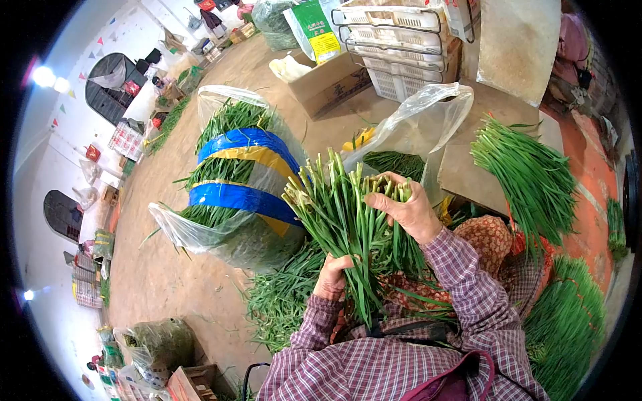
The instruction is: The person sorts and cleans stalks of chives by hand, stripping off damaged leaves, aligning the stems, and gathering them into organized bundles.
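Note:
A thick bunch of garlic chives (pixel 348 220) is held up in front of me, its pale cut ends on top and its leaves hanging toward my lap. My left hand (pixel 334 275) is wrapped round the lower part of the bunch. Up near the cut ends, my right hand (pixel 408 208) is closed on the right-hand stalks, thumb toward me. Its fingertips are partly hidden behind them. Loose green leaves (pixel 281 294) are heaped to the left below the bunch.
A clear bag of greens bound with blue and yellow bands (pixel 247 190) stands at left. An opened plastic bag (pixel 428 123) lies ahead, before a carton (pixel 328 87) and stacked white crates (pixel 394 50). At right, a chive bundle (pixel 525 174) rests on cardboard, above another green pile (pixel 568 327).

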### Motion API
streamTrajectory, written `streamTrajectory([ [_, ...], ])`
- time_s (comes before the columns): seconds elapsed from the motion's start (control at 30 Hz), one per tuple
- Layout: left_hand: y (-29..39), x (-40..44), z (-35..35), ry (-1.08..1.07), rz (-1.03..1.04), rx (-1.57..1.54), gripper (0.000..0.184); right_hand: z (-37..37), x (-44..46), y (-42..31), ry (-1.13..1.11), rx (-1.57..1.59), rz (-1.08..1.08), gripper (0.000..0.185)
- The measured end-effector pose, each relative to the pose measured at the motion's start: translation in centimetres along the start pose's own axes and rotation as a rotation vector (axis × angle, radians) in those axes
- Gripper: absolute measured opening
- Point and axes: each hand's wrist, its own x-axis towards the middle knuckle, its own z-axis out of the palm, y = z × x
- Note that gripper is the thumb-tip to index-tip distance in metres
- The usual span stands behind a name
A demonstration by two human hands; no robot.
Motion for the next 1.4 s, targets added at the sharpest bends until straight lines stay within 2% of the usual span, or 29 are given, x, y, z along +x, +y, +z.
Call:
streamTrajectory([
  [0.07,0.5,-0.4,1.4,0.055,0.008,-0.022,0.047,0.2,-0.1,0.1,0.029,-0.029,0.004,0.034],
  [0.13,0.5,-0.5,2.0,0.084,0.019,-0.053,0.046,0.5,0.2,0.8,0.114,-0.096,-0.172,0.037],
  [0.2,0.1,-0.2,1.2,0.010,-0.014,-0.034,0.045,0.5,-0.3,0.9,0.120,-0.066,-0.125,0.037],
  [0.27,-0.2,-0.4,1.3,0.031,-0.020,-0.061,0.043,0.7,-0.1,1.7,0.170,0.046,-0.190,0.035],
  [0.43,-1.3,-0.1,0.9,0.046,-0.113,-0.237,0.037,0.8,-0.2,2.9,0.248,-0.021,-0.171,0.033],
  [0.57,-1.5,-0.1,0.9,-0.020,-0.077,-0.221,0.036,0.6,0.0,3.4,0.200,-0.003,-0.127,0.036],
  [0.63,-1.7,-0.1,0.8,0.041,-0.093,-0.214,0.035,0.8,0.2,4.0,0.231,0.121,-0.140,0.037],
  [0.87,-0.3,-0.6,2.6,0.052,-0.101,-0.219,0.030,0.4,0.0,3.2,0.239,0.079,-0.099,0.038],
  [0.93,-0.8,-0.4,2.1,0.116,-0.065,-0.182,0.026,0.3,0.2,3.1,0.221,0.064,-0.112,0.038],
  [1.07,-0.7,-0.5,2.2,0.114,-0.048,-0.206,0.024,-0.1,0.3,2.8,0.153,0.104,-0.081,0.034],
  [1.27,-0.9,0.0,1.1,0.027,-0.095,-0.257,0.026,-0.2,0.2,2.9,0.160,0.097,-0.041,0.029],
  [1.4,-0.5,0.0,1.7,0.036,-0.087,-0.272,0.030,-0.2,0.3,3.5,0.129,0.228,-0.119,0.027],
])
